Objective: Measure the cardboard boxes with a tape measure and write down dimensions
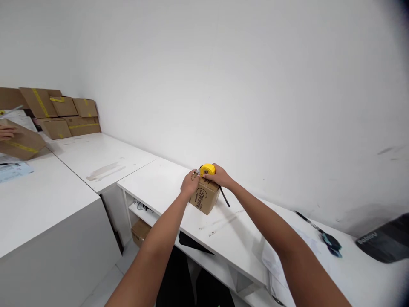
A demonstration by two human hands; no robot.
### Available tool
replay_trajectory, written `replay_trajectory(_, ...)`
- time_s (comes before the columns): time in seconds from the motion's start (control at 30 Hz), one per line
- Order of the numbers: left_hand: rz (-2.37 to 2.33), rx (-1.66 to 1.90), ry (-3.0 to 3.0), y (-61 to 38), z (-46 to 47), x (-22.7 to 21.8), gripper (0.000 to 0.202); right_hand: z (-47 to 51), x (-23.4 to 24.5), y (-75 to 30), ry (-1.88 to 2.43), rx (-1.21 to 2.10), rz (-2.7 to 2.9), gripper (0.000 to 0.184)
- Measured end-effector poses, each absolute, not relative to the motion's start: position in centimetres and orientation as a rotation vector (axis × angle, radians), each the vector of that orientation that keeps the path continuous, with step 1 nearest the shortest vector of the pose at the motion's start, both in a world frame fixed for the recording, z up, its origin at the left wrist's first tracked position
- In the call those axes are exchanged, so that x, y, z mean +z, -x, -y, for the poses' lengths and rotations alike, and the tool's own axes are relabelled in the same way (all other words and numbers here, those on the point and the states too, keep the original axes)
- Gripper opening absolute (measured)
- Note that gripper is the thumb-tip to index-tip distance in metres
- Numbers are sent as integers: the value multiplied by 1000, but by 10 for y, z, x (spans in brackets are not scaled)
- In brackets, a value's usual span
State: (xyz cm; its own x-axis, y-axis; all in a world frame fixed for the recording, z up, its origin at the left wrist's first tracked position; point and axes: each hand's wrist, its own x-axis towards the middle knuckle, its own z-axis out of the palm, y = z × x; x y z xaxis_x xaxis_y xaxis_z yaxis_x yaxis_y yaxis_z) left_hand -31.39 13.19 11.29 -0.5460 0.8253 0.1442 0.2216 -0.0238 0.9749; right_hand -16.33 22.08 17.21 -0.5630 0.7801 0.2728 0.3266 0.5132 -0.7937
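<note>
A small brown cardboard box (204, 197) with black print stands on the white table. My right hand (221, 175) is closed around a yellow tape measure (208, 169) on the box's top, and a black strap (225, 197) hangs beside the box's right side. At the upper left edge of the box, my left hand (189, 184) is closed, its fingertips at a short grey end of the blade (197, 172) next to the case. The left hand also touches the box, and its fingers partly hide the blade's end.
At far left another person's hand (7, 132) holds a taped carton (24, 143) near stacked cartons (68, 113). Right of me lie papers (271, 264), a dark tool with a strap (330, 241) and a black bag (386, 238). A shelf below holds a carton (139, 231).
</note>
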Motion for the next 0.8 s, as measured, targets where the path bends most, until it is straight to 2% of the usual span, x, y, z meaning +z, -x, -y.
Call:
replay_trajectory(0.33, -1777, 1557, -1248, 320, -141, 107, 47, -203, 158, 64, 968, 1092, 1997, 42)
replay_trajectory(0.6, -1833, 1509, -1348, 324, -148, 110, 51, -196, 142, 65, 893, 1112, 1888, 46)
replay_trajectory(0.8, -2054, 1332, -1499, 319, -140, 119, 51, -191, 140, 68, 888, 1097, 1841, 43)
